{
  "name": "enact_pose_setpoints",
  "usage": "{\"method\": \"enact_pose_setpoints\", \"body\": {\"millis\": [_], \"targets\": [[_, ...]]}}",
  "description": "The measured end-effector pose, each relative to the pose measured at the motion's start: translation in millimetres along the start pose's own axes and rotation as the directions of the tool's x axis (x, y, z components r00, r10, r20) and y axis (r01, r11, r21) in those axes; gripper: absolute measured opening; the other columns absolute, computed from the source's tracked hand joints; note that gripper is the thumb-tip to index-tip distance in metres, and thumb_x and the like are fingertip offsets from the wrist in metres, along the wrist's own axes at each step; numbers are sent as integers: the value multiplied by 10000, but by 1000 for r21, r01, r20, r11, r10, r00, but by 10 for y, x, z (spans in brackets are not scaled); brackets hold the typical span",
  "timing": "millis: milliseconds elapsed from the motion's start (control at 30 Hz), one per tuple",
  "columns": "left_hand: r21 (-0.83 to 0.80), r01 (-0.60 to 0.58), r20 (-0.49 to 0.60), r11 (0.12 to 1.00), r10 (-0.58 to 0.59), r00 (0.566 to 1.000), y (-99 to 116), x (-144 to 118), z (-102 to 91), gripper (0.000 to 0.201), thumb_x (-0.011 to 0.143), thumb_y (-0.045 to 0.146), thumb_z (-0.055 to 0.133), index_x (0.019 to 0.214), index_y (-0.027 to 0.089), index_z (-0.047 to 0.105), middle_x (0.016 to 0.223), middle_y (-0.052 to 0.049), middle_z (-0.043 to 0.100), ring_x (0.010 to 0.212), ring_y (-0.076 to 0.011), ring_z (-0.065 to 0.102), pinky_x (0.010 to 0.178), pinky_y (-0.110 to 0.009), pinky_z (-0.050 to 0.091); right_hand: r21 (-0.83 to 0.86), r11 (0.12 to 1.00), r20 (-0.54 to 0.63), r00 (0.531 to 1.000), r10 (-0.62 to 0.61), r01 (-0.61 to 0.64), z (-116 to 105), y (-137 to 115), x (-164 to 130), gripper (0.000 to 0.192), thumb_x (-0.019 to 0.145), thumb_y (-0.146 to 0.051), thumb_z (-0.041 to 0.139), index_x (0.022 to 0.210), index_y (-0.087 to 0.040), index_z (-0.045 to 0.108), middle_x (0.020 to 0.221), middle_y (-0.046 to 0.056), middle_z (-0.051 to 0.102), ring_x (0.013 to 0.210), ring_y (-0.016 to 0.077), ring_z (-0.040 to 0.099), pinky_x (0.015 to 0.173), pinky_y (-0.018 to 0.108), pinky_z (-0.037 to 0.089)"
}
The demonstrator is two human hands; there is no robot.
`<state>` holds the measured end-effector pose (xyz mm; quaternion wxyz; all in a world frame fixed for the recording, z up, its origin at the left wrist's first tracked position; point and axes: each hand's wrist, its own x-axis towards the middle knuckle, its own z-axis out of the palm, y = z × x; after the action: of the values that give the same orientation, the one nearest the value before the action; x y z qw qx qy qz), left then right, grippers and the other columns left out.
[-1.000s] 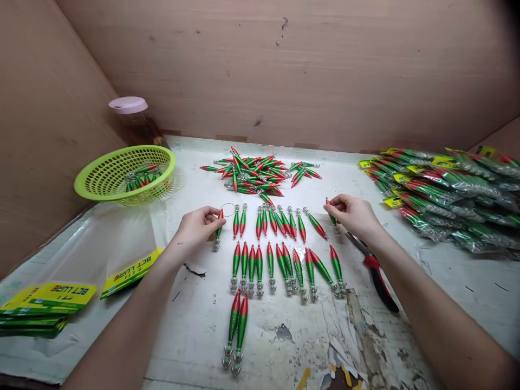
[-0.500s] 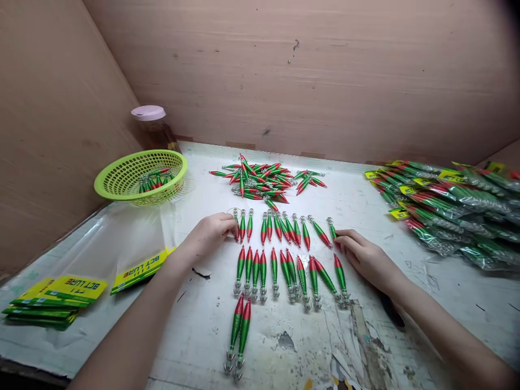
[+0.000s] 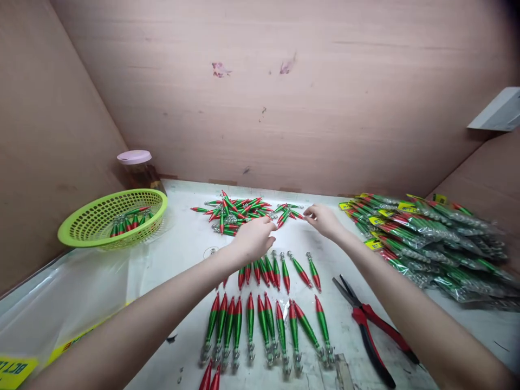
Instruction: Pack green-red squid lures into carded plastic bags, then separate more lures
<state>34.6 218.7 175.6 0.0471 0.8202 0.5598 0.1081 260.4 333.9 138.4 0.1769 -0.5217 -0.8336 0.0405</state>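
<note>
Both my hands are at the far part of the table, by a small cluster of red-and-green squid jigs [image 3: 287, 213]. My left hand [image 3: 254, 238] is over the front of the larger squid jig pile [image 3: 231, 208], its thumb and fingers a little apart and apparently empty. The curved fingers of my right hand [image 3: 324, 222] are slightly parted, close to a red jig tip; whether they touch it is unclear. Nearer, squid jigs lie in an upper row [image 3: 285, 275] and a lower row [image 3: 249, 325]. My left hand and forearm hide part of the upper row.
Red-and-black pliers [image 3: 368, 325] lie right of the rows. Bagged jigs [image 3: 430, 238] are heaped at right. A green basket [image 3: 81, 230] holding jigs stands left, before a pink-lidded jar [image 3: 136, 162]. Yellow-labelled plastic bags [image 3: 97, 276] lie front left. Cardboard walls [image 3: 260, 146] surround the table.
Both hands have left the ends of the upper row and moved away from me to the loose jigs, closer together. The view has tilted up, and the pliers now show fully.
</note>
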Motion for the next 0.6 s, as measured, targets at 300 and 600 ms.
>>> {"method": "enact_pose_setpoints", "body": {"millis": [300, 600], "targets": [[216, 313, 36, 925, -328, 944, 329, 1254, 672, 249, 921, 257, 562, 1117, 104, 544, 1063, -98, 566, 898, -198, 593, 763, -361, 540, -26, 979, 106, 973, 204, -202, 428, 145, 483, 199, 923, -300, 538, 906, -117, 614, 911, 51, 623, 843, 152, 602, 772, 335, 503], [204, 432, 71, 879, -453, 889, 324, 1313, 835, 286, 916, 301, 574, 1118, 101, 543, 1060, -104, 563, 906, -204, 587, 774, -370, 534, -17, 932, 184, 915, 359, -362, 306, 169, 474, 184, 875, -286, 604, 933, -111, 613, 993, 75, 609, 912, 180, 588, 806, 357, 489]]}}
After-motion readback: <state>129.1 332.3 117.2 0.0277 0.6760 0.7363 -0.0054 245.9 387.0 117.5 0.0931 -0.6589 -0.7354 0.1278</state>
